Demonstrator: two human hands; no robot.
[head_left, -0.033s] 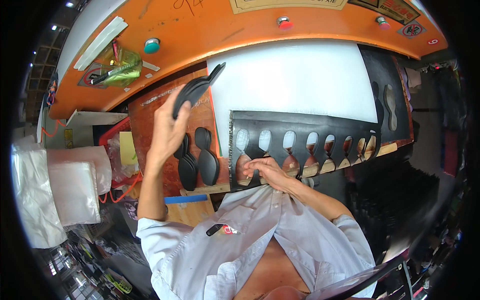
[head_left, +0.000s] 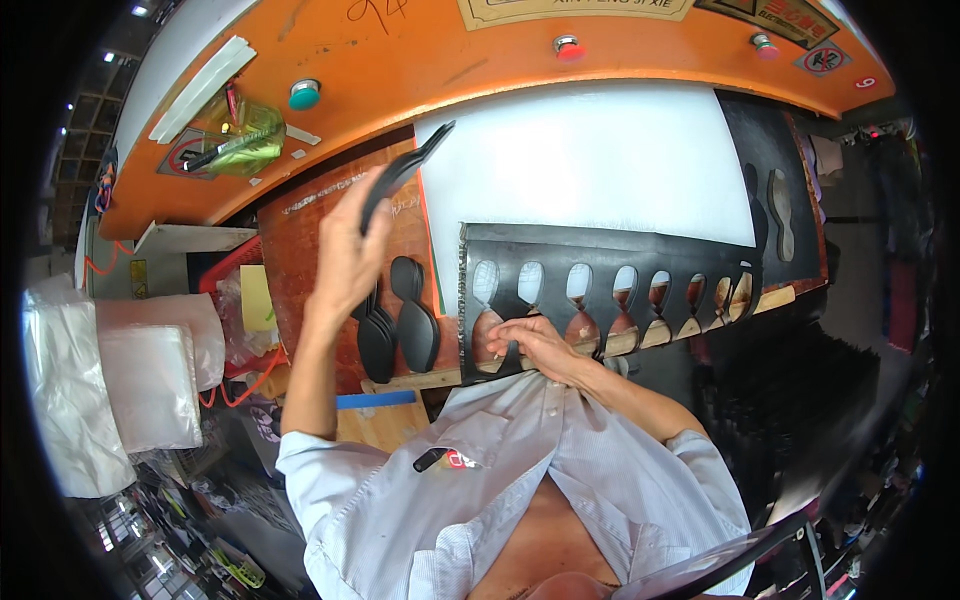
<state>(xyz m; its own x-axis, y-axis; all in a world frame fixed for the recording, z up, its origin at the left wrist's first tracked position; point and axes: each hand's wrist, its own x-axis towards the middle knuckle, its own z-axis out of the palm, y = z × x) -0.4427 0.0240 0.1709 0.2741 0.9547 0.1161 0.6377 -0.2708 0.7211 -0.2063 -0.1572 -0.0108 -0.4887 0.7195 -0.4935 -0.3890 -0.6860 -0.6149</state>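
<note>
Raised over the left part of the board, my left hand (head_left: 352,240) is closed around a small stack of black shoe-sole pieces (head_left: 402,170), their far ends tipped up. Below it lie two piles of the same black sole pieces, the left pile (head_left: 376,345) fanned a little and partly behind my wrist, the right pile (head_left: 416,320) beside it. My right hand (head_left: 535,342) pinches a narrow strip between cut-outs in a black sheet (head_left: 600,240). That sheet has a row of several sole-shaped holes and overlaps the near edge of a white board (head_left: 590,150).
An orange machine front (head_left: 430,60) with a green button (head_left: 304,94) and two red ones runs along the far side. A metal sole-shaped cutter (head_left: 780,212) rests on the dark surface at right. A clear pen holder (head_left: 245,138) and plastic bags (head_left: 150,385) are at left.
My left hand has shifted slightly right with the sole pieces, which are now turned more edge-on. My right hand and the black sheet stay put.
</note>
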